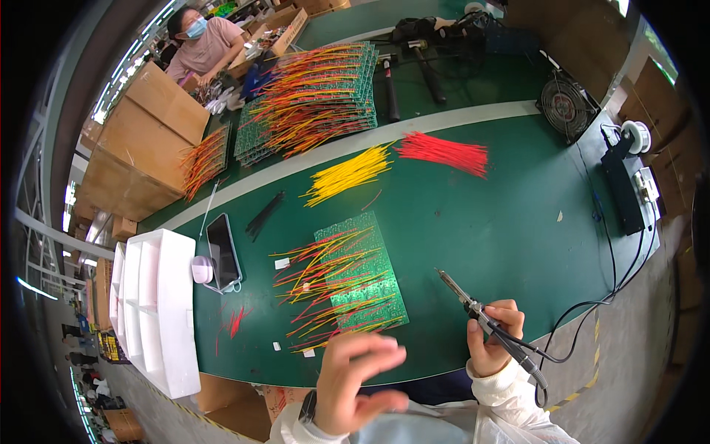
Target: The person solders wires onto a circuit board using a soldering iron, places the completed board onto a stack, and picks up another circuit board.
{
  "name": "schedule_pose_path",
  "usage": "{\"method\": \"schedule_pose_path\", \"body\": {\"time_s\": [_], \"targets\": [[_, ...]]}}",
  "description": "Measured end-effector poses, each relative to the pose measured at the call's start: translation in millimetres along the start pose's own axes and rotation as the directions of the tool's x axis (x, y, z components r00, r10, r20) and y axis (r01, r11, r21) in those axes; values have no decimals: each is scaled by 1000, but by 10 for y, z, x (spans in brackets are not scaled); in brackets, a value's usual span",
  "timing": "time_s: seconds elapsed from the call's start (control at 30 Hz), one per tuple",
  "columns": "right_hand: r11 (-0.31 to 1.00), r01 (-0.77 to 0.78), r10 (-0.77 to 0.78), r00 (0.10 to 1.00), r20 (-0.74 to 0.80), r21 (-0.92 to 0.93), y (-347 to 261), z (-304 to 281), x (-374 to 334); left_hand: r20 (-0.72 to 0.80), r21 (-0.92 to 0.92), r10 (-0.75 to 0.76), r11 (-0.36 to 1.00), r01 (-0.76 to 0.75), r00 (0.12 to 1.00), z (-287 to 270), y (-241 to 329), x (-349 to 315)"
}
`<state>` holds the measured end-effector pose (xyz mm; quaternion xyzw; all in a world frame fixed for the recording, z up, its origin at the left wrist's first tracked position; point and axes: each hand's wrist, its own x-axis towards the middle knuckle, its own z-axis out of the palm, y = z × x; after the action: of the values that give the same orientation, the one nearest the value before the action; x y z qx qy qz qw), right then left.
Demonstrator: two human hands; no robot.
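The right hand [494,337] is clenched around the handle of a soldering iron [473,305], thumb and fingers wrapped about the dark grip. The iron's long axis runs on a slant: its metal tip points up and to the left, away from the person, and ends above the green mat [473,214], while its cable [584,311] leaves the lower end of the handle below the hand and loops off to the right toward the black station [621,189] at the table's far right edge.

The left hand [355,381] is released, fingers spread and blurred, holding nothing. It hovers just below the near edge of a green circuit board [362,277], which lies left of the iron's tip and carries a fan of red and yellow wires [318,285] sticking out to its left. Whether the fingers touch the board cannot be told.

Beyond the grip, farther up the mat, lie a loose bundle of yellow wires [347,174] and a bundle of red wires [444,152] side by side. Past them stands a stack of boards [318,96] bristling with wires.

Far left of the hands sits a white tray [159,311] with compartments, and beside it a phone [222,251] lying flat. Brown cardboard boxes [140,148], plain and rectangular, stand at the upper left; another person [207,41] sits behind them. A small fan [566,103] stands at the upper right.
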<state>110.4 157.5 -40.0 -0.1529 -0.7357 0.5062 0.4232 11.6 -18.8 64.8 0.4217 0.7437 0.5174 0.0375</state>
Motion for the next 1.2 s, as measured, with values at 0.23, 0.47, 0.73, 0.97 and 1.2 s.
{"method": "schedule_pose_path", "body": {"time_s": [0.23, 0.47, 0.73, 0.97, 1.2], "targets": [[999, 30, -30, 999, -28, 14, -67, 104, 48, -460, -747, 165, 459, -481, 872, 361, 981, 233], [1000, 13, -14, 996, -83, -3, -19, 79, 34, -367, -814, 135, 433, -388, 920, 295, 1101, 258], [1000, 23, -22, 998, -66, 7, -53, 88, 45, -372, -820, 282, 347, -456, 884, 455, 1016, 339], [998, 65, -64, 996, -56, 14, 2, 84, 68, -330, -832, 344, 334, -443, 879, 585, 795, 463], [995, 99, -99, 995, -10, 19, -74, 64, 67, 235, 157, 258, 941, -299, 937, 653, -699, 2008]]}}
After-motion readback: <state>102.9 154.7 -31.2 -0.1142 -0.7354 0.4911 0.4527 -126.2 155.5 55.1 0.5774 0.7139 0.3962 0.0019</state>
